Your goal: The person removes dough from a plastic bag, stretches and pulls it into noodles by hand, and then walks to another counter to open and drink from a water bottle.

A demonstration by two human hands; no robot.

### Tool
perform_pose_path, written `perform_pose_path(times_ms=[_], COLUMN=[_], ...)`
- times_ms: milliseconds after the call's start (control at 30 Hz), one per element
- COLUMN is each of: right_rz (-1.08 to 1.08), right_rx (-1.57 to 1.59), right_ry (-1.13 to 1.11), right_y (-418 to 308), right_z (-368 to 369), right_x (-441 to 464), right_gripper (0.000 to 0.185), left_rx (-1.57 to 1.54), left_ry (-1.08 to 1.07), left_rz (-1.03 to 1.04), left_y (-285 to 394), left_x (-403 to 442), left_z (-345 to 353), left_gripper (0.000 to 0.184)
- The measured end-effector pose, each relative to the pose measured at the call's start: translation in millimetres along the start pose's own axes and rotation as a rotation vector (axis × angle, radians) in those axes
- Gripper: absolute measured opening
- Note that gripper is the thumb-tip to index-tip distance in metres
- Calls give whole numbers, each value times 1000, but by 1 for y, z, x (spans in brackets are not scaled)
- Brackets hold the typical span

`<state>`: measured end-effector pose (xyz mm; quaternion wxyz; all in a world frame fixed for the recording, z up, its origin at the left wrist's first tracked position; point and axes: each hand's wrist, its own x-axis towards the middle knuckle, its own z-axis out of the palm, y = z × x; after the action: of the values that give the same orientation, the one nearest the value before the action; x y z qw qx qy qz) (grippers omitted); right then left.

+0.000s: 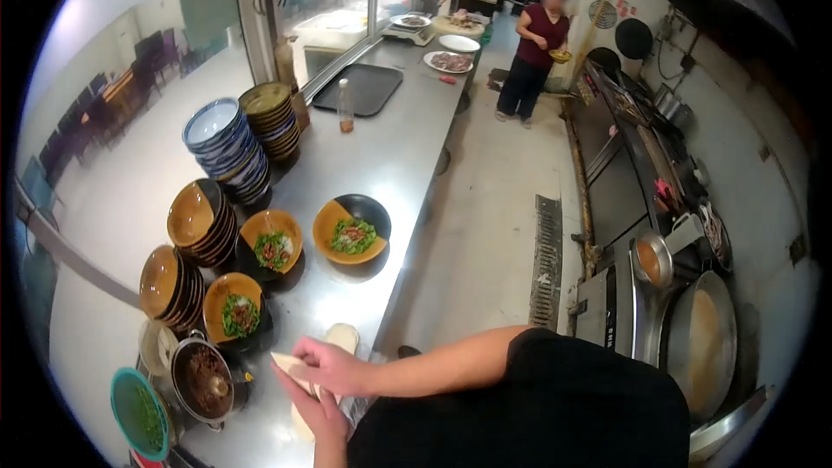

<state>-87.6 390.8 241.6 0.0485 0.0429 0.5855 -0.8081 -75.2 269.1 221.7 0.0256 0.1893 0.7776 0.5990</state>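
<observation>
Low in the view, at the steel counter's near edge, my right hand [334,369] and my left hand [319,414] are together on a pale flat piece of dough [284,364]. The right fingers press on it from above, and the left fingers lie along its lower side. Another flat dough piece [344,335] rests on the counter just beyond my right hand. More pale dough [301,427] shows beside my left hand, partly covered. Left of my hands stands a metal pot [201,379] of dark brown food with a ladle in it.
Several two-tone bowls [352,229] hold greens and meat; bowl stacks [227,152] stand behind them. A teal basket [140,414] holds chopped greens. A black tray [359,89] and a bottle [346,107] are farther along. Across the aisle are a large wok [700,348] and a person [539,52] holding a bowl.
</observation>
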Motion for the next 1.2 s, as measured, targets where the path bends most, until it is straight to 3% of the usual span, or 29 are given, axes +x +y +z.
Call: perform_pose_path(times_ms=[33, 167, 267, 333, 400, 667, 733, 867, 933, 1067, 1200], right_rz=[-5, -16, 18, 2, 40, 71, 74, 52, 53, 90, 122], right_rx=[148, 68, 51, -32, 64, 231, 84, 97, 89, 142, 194], right_ry=[-74, -206, -184, -171, -117, -70, -82, -80, -82, -35, -33], right_y=[-1, -5, 1, 5, -5, 3, 8, 13, 13, 18, 11], right_z=[2, -3, -6, -11, -12, -28, -33, -32, -37, -33, -34], right_x=[-3, -10, -11, -7, -16, -20, -17, -20, -16, -14, -16], right_gripper=[22, 29, 32, 33, 33, 31, 29, 29, 29, 30, 31], left_rx=[10, -35, -265, -221, -57, -110, -257, -345, -134, -189, -172], left_ry=[18, 38, -11, 62, -15, -132, -24, -11, 50, 63, 94], left_rz=[34, 34, -38, -46, -3, 35, -192, -215, 32, -138, -127], left_y=[-2, 7, 12, 39, 52, 29, 44, 4, -24, 16, 9], left_x=[1, -2, 1, 7, 12, 13, 11, 5, 12, 17, 18], left_z=[-1, -3, -2, 4, 3, 15, 24, 15, 18, 22, 23], left_gripper=[70, 58, 59, 55, 66, 52, 40, 28, 24, 33, 40])
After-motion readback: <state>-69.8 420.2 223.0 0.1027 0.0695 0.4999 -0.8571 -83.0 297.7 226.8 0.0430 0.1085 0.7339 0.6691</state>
